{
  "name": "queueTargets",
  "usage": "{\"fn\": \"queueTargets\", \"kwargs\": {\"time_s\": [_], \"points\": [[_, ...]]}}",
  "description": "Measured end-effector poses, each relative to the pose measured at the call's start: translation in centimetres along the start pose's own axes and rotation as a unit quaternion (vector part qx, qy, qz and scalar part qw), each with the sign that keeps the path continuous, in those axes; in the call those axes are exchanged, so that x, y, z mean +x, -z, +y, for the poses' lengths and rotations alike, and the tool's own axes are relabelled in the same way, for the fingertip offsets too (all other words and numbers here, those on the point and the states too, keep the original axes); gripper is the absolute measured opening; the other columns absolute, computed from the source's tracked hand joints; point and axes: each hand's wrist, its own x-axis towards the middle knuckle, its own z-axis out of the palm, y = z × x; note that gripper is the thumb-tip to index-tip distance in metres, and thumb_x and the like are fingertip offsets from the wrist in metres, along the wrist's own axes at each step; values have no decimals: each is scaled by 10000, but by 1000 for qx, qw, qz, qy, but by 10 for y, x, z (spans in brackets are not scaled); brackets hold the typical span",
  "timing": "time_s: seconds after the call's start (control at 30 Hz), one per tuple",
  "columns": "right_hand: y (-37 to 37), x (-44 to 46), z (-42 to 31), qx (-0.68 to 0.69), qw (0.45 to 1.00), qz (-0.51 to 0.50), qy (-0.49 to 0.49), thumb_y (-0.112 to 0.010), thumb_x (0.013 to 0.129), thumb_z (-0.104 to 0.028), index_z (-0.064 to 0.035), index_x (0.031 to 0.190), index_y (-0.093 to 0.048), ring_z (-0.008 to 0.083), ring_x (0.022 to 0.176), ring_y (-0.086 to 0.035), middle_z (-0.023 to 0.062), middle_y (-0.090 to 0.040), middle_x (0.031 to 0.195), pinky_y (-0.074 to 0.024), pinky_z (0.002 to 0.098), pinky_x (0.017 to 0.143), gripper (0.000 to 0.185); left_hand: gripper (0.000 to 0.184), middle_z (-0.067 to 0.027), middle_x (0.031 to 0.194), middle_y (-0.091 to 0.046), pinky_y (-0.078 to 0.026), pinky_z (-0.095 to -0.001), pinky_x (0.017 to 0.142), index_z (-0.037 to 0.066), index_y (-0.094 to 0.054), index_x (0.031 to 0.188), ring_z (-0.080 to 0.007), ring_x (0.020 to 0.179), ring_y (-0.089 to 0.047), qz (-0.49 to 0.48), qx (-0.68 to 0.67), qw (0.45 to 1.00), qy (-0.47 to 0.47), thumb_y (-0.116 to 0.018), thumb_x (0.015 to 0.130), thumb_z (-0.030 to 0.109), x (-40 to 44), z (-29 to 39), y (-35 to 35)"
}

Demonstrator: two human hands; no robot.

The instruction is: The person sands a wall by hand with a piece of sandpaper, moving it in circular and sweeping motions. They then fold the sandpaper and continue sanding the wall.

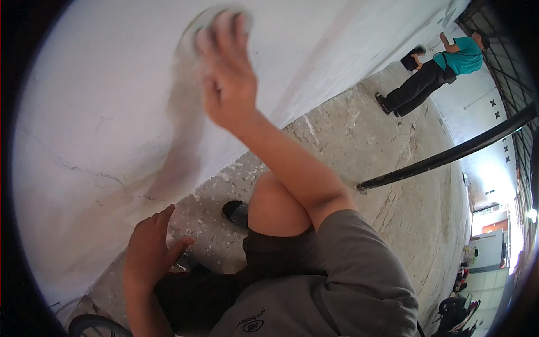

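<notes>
Showing in the head view, item by item:

Right hand (229, 84): upper centre-left of the frame, raised, back of the hand to the camera. Grip: fingers curled over a pale rounded pad (190, 38), held at the white wall (112, 101). Pad and fingertips are blurred; its exact kind, and how firmly it presses, cannot be told.

Left hand (150, 250): lower left, thumb and fingers spread apart, nothing seen in the grip. It hangs near the foot of the wall; whether a fingertip touches cannot be told.

Wall: fills the upper left; fine cracks at left, a soft shadow below the raised hand.

Step in hand, as judged: surface work on the wall with the pad, the right hand alone doing it. The next move appears to call for the pad flat to the plaster, even pressure, and the left hand kept free for balance.

Surroundings: worn concrete floor (337, 135) at centre, a dark shoe (236, 213) upon it; black pole (449, 154) slanting across the right; person in a teal shirt (469, 55) standing at upper right; part of a wheel (92, 321) at the lower left edge; motorbike (456, 309) at lower right.
</notes>
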Motion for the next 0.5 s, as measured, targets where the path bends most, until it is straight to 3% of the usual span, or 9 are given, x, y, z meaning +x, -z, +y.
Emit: {"fn": "queueTargets", "kwargs": {"time_s": [0.07, 0.1, 0.23, 0.33, 0.37, 0.5], "points": [[-1, -17, -12, 3, 989, -142, 34, -619, 884, -64, -72, 1301, -664, 515, 1401, -418, 215, -548, 1456, -340, 549, 1154, 420, 745, -230, 1217, -649, -465, -485, 995, -6, -507, 1400, -430, 1143, -594, -5, -5, 1000, 2, -778, 836, 397, 1, 0, 1], [-8, -20, -7, 15, 988, -129, 89, -633, 863, -66, -60, 1287, -668, 513, 1388, -438, 218, -560, 1441, -354, 561, 1133, 425, 740, -230, 1218, -650, -465, -483, 997, -4, -507, 1401, -429, 1144, -594, -3, 1, 1000, 2, -777, 838, 393, 1, 0, 0], [-1, 10, 8, -27, 997, -45, 59, -626, 829, -37, -15, 1275, -661, 523, 1388, -429, 259, -538, 1443, -353, 605, 1105, 449, 721, -229, 1217, -651, -466, -479, 998, -2, -514, 1397, -425, 1151, -594, 2, -3, 1000, 7, -774, 843, 378, -2, 5, 2], [1, -6, 1, -23, 997, -72, 33, -632, 807, -34, 12, 1266, -657, 527, 1390, -422, 275, -525, 1448, -344, 610, 1110, 462, 713, -228, 1216, -653, -468, -479, 997, -2, -521, 1392, -424, 1154, -595, 3, -11, 1000, 3, -778, 839, 368, -4, 2, 2], [-3, -12, 0, -50, 992, -80, 83, -680, 743, -82, -59, 1238, -663, 510, 1338, -479, 220, -557, 1420, -452, 648, 1018, 497, 713, -228, 1216, -653, -468, -479, 997, -2, -521, 1392, -424, 1154, -595, 4, -10, 1000, 3, -778, 839, 368, -4, 2, 2], [-3, -4, -1, -44, 984, -126, 116, -711, 766, -143, -72, 1240, -662, 510, 1332, -484, 216, -560, 1420, -441, 665, 1021, 481, 717, -229, 1215, -654, -468, -479, 998, -2, -524, 1390, -427, 1153, -596, 2, 1, 1000, 9, -785, 833, 367, -3, 4, 2]]}}
